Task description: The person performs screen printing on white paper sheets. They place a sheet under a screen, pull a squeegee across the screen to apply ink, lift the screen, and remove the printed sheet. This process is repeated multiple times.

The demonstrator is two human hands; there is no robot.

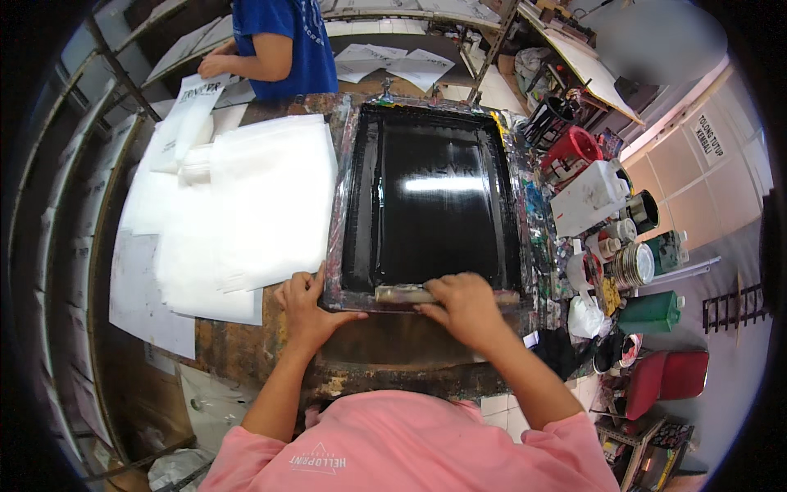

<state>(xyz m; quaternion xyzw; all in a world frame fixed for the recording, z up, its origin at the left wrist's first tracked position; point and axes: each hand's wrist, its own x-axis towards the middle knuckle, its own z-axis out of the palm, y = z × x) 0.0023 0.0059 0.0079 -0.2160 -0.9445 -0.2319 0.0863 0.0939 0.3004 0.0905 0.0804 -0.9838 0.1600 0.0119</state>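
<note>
A screen-printing frame lies on the worktable, its mesh covered with glossy black ink and faint lettering showing in it. My right hand grips a squeegee by its wooden handle at the frame's near end. The squeegee lies crosswise there; its blade is hidden. My left hand is at the near left corner of the frame, fingers apart and thumb stretched along the near edge. Left of the frame, close to that hand, is a big pile of white paper sheets.
Across the table a person in a blue shirt holds a printed sheet. Bottles, tubs and a white jerrycan crowd the right side. A drying rack stands at left, a red chair at lower right.
</note>
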